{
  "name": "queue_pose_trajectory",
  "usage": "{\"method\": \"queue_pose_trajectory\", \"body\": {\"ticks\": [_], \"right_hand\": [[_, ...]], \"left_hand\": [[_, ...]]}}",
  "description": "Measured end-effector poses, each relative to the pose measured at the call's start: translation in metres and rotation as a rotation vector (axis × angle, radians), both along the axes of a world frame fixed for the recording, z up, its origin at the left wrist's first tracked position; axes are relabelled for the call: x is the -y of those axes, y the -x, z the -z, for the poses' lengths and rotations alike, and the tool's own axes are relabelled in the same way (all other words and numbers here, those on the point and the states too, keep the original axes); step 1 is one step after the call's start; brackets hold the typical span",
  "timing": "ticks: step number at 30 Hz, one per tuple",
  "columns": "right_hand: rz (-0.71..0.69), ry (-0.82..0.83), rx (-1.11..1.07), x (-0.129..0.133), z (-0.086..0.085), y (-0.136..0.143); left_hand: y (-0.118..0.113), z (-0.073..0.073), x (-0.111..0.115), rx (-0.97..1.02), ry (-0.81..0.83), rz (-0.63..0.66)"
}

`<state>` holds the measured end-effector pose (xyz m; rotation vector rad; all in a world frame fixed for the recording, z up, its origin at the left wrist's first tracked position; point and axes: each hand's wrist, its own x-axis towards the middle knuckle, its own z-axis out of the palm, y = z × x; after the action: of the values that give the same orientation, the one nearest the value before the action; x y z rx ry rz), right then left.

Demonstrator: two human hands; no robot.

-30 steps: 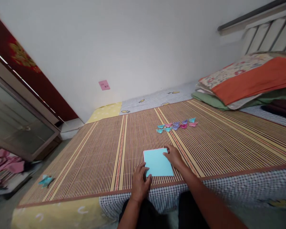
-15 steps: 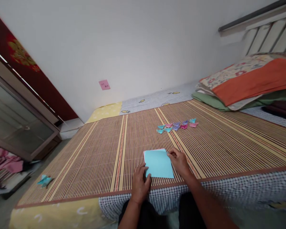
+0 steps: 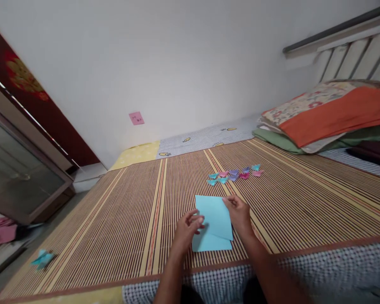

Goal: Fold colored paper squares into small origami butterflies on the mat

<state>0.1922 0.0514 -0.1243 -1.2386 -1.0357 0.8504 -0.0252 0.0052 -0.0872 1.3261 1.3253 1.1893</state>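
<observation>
My right hand [image 3: 240, 213] pinches the top right corner of a light blue sheet of paper [image 3: 215, 215], which is raised and tilted. Beneath it, another light blue sheet [image 3: 213, 243] lies on the striped bamboo mat [image 3: 123, 228], its lower part showing. At the sheets' left side my left hand [image 3: 188, 228] hovers with fingers curved and apart, holding nothing. Beyond my hands stand several small folded paper shapes [image 3: 233, 177] in two rows, in blue, pink and purple.
A crumpled-looking blue folded paper [image 3: 42, 259] sits at the mat's left edge. Folded bedding [image 3: 332, 112] is stacked at the right, below a radiator [image 3: 351, 59]. A pink note [image 3: 136, 118] is on the white wall. Pink items [image 3: 1, 228] lie low at the far left.
The top blue sheet has come up off the sheet under it, held in my right hand. My left hand has let go of the paper's left edge and lifted.
</observation>
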Motion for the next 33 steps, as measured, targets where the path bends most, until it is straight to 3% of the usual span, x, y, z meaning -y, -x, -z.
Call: {"method": "queue_pose_trajectory", "body": {"ticks": [5, 11, 16, 23, 33], "right_hand": [[-0.069, -0.022, -0.099, -0.025, -0.017, 0.018], [-0.184, 0.003, -0.247, -0.040, -0.022, 0.038], [-0.398, 0.071, -0.271, -0.030, -0.022, 0.045], [-0.332, 0.072, -0.229, -0.028, -0.022, 0.032], [-0.448, 0.052, -0.175, -0.015, -0.042, 0.025]], "left_hand": [[0.003, -0.006, -0.035, 0.118, 0.008, -0.157], [0.013, -0.023, -0.050, 0.233, 0.186, 0.036], [0.015, -0.020, -0.053, 0.265, 0.167, -0.010], [0.017, -0.019, -0.047, 0.296, 0.124, -0.074], [0.020, -0.021, -0.042, 0.302, 0.052, -0.094]]}}
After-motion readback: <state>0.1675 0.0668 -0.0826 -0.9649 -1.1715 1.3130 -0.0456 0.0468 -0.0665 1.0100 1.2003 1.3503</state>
